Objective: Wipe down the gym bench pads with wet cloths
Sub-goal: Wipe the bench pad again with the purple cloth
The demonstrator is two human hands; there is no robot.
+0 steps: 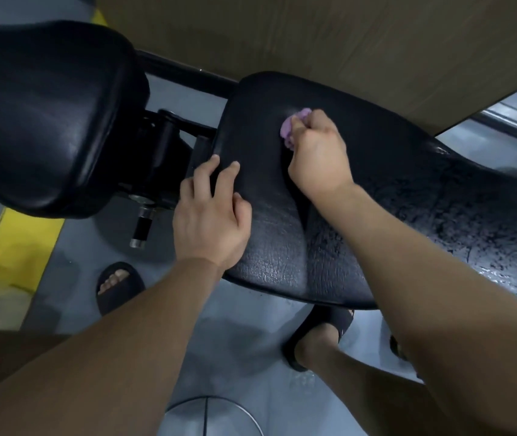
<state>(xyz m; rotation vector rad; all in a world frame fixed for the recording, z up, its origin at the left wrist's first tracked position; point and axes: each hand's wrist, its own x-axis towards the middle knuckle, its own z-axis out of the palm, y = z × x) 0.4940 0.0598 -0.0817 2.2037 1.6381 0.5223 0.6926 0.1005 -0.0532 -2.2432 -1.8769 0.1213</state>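
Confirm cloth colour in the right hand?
Light purple cloth, bunched in the right hand; head view.

a gym: black padded bench (361, 196) on a steel frame (184, 73), grey floor (238, 335) with yellow marking (21, 247)

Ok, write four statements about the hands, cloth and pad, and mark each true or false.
1. The right hand grips a purple cloth. True.
2. The left hand holds a second cloth. False: it holds nothing and rests on the pad's edge.
3. The cloth lies on the floor. False: it is on the pad.
4. The pad's right part looks wet. True.
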